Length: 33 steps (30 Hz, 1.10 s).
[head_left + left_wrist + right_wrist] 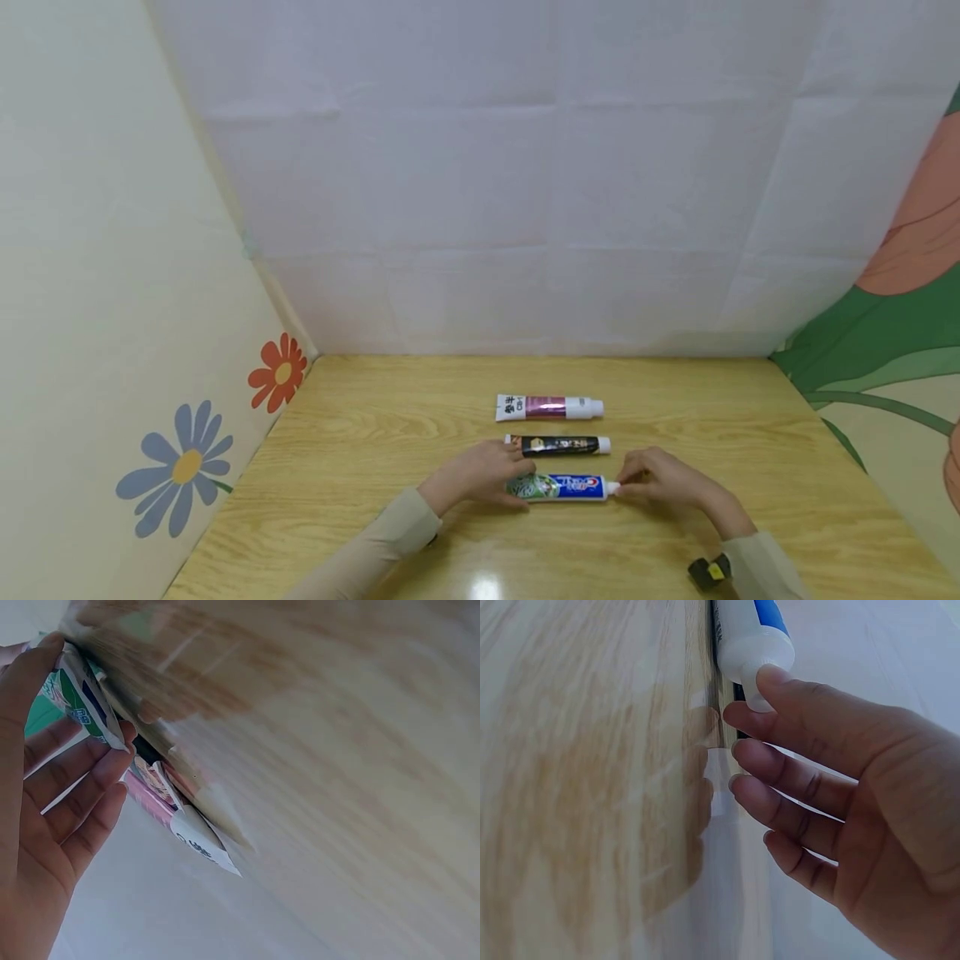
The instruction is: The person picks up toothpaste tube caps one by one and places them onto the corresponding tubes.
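A blue, green and white toothpaste tube (573,487) lies sideways on the table, nearest of three tubes. My left hand (487,472) grips its flat tail end, thumb on the near side and fingers on the far side; the left wrist view shows the green printed tail (79,705) between them. At the other end my right hand (663,478) pinches the small white cap (757,696) between thumb and index finger. The other right fingers are loosely bent below the cap. Just beyond lies a black toothpaste tube (566,446) with a white cap, partly covered by my left fingers.
Farthest back is a white and pink toothpaste tube (547,407), its cap to the right. All rest on a glossy wood-grain table (360,433). A white sheet (480,183) hangs behind the table, and walls with painted flowers (187,467) stand at both sides.
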{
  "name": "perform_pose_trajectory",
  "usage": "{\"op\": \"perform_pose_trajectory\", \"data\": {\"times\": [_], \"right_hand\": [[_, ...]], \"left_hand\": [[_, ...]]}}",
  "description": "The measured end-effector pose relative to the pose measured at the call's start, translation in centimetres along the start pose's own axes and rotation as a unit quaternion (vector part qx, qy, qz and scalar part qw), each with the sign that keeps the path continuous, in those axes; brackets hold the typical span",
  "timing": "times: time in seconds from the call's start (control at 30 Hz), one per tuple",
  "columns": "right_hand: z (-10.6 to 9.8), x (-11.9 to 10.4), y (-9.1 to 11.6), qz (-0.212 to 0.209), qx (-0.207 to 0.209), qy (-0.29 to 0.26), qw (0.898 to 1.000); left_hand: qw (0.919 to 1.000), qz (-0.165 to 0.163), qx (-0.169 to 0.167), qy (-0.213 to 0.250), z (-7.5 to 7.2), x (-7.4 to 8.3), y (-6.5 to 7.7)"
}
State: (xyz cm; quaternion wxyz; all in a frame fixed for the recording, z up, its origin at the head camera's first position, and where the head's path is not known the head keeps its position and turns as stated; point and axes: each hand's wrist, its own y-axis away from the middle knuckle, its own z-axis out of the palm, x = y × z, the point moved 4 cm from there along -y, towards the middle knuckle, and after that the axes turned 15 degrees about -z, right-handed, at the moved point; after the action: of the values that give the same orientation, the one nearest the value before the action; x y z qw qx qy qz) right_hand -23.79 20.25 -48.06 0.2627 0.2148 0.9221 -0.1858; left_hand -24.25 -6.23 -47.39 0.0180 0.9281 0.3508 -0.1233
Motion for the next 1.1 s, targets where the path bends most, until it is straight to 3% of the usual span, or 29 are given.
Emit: {"op": "perform_pose_trajectory", "data": {"times": [0.57, 1.0, 1.1], "right_hand": [[-0.2, 0.0, 0.1, 0.042, 0.005, -0.034, 0.999], [-1.4, -0.1, -1.0, 0.083, -0.005, 0.002, 0.997], [-1.6, -0.2, -1.3, 0.075, -0.001, 0.018, 0.997]], "left_hand": [[0.9981, -0.019, -0.018, 0.055, 0.3, -0.3, -0.2], [0.9985, -0.018, -0.014, 0.05, 0.0, -0.8, -0.6], [0.999, -0.018, -0.009, 0.041, -0.2, -1.0, -0.8]]}}
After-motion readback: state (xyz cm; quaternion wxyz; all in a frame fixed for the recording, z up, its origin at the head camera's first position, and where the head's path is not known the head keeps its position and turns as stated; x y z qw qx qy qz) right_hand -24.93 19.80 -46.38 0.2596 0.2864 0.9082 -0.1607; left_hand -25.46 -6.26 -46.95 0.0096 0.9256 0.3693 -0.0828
